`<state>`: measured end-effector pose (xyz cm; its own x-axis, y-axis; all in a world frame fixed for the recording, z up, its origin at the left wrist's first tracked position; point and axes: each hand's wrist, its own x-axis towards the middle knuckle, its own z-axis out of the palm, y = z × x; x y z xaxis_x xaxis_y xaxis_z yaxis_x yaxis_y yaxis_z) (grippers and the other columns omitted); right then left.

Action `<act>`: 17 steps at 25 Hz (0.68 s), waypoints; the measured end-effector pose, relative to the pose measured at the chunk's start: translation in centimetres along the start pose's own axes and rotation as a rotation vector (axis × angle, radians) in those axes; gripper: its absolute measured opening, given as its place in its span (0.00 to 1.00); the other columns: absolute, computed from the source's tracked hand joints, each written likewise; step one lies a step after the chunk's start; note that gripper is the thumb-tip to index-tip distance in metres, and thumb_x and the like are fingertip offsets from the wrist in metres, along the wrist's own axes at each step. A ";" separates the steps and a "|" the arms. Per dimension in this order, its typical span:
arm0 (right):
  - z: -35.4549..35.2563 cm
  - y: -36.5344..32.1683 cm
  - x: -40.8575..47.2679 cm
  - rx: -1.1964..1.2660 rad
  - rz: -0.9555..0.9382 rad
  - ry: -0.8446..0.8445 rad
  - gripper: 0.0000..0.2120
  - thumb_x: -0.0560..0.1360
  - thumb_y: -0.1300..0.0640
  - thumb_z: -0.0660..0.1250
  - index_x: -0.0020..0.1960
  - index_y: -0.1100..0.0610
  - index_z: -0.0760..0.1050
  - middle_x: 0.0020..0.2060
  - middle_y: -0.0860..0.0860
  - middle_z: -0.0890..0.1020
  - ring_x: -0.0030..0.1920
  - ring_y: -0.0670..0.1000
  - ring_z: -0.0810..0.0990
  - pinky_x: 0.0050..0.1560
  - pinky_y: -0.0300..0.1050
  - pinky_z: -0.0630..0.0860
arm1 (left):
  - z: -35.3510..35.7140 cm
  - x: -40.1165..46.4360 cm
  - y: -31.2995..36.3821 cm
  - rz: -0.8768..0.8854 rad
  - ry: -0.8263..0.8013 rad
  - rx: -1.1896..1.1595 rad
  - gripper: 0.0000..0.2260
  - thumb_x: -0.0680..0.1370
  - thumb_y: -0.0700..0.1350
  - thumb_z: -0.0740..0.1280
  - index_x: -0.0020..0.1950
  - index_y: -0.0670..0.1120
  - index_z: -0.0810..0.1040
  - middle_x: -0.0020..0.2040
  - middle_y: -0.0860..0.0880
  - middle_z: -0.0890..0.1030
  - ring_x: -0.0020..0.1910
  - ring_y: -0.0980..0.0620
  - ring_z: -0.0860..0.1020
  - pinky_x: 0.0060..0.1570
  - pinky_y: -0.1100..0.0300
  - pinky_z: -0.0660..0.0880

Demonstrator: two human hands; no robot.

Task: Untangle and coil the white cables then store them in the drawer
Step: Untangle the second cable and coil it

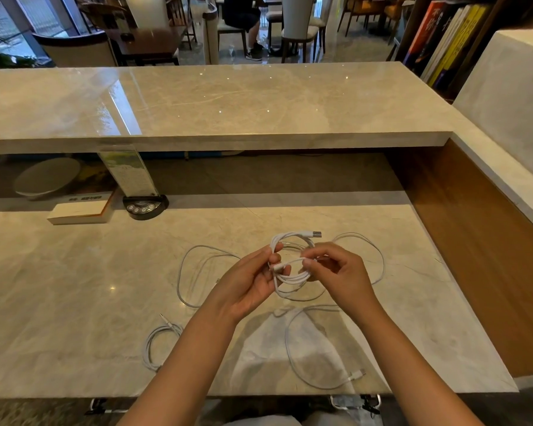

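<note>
A coiled white cable (291,241) with a USB plug sticking out to the right hangs above the marble desk (74,287). My left hand (253,281) grips the coil's left side. My right hand (333,269) pinches its loose end across the coil's middle. Loose white cables lie on the desk: a wide loop (194,272) to the left, a thin loop (373,256) to the right, and a long loop (308,364) with a small plug near the front edge. A small coiled cable (157,342) rests at the front left, partly hidden by my left forearm.
A book (80,210) and a black button base with an acrylic sign (145,206) stand at the back left under the raised counter (216,99). A wooden side panel (474,241) closes the right. Metal handles (354,401) show below the desk's front edge.
</note>
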<state>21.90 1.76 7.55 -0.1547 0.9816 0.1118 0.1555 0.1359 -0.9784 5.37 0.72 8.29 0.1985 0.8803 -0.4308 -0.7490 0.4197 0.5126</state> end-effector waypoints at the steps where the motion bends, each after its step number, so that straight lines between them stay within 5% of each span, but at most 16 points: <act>1: 0.1 0.1 0.0 -0.057 -0.003 0.089 0.11 0.70 0.65 0.71 0.38 0.49 0.79 0.47 0.43 0.79 0.43 0.40 0.79 0.42 0.39 0.78 | -0.1 0.1 0.0 0.000 0.008 -0.007 0.10 0.80 0.37 0.56 0.45 0.37 0.77 0.28 0.48 0.75 0.25 0.56 0.75 0.37 0.60 0.80; 3: -0.1 0.0 0.2 -0.076 0.017 0.283 0.09 0.72 0.62 0.69 0.39 0.49 0.78 0.48 0.45 0.79 0.46 0.38 0.78 0.41 0.37 0.76 | -0.4 0.3 0.0 -0.008 0.019 -0.038 0.10 0.80 0.37 0.57 0.44 0.38 0.76 0.27 0.49 0.75 0.24 0.56 0.74 0.37 0.61 0.80; 6: -2.0 -0.8 0.9 0.260 0.129 0.520 0.05 0.76 0.62 0.64 0.42 0.56 0.76 0.38 0.52 0.82 0.33 0.44 0.79 0.31 0.38 0.75 | -1.3 0.5 0.3 -0.016 0.042 -0.105 0.10 0.80 0.39 0.57 0.44 0.39 0.76 0.27 0.50 0.75 0.23 0.57 0.73 0.36 0.62 0.80; 9: -4.0 -1.1 1.7 0.360 0.230 0.554 0.04 0.77 0.62 0.63 0.43 0.58 0.75 0.35 0.53 0.79 0.25 0.44 0.74 0.25 0.36 0.72 | -1.1 0.6 0.4 -0.014 0.011 -0.107 0.10 0.79 0.39 0.57 0.44 0.39 0.76 0.28 0.49 0.74 0.24 0.56 0.72 0.37 0.61 0.80; 12: -5.0 -1.2 2.8 0.119 0.295 0.341 0.05 0.76 0.65 0.64 0.49 0.61 0.78 0.34 0.55 0.78 0.22 0.45 0.71 0.22 0.36 0.69 | -0.7 0.5 0.5 -0.027 -0.043 0.003 0.08 0.77 0.39 0.59 0.44 0.40 0.77 0.28 0.50 0.74 0.25 0.57 0.72 0.36 0.61 0.79; 17: -5.1 -2.9 4.4 -0.524 0.278 -0.314 0.07 0.74 0.65 0.66 0.44 0.56 0.82 0.28 0.54 0.81 0.22 0.45 0.73 0.25 0.37 0.70 | -0.9 0.1 0.9 -0.087 -0.124 0.164 0.05 0.72 0.40 0.62 0.45 0.40 0.76 0.29 0.51 0.72 0.25 0.58 0.69 0.36 0.63 0.78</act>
<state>25.74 6.32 11.77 -0.3046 0.9147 -0.2655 0.6718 0.0088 -0.7407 4.11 0.98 8.07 0.3417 0.8555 -0.3890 -0.6147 0.5165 0.5962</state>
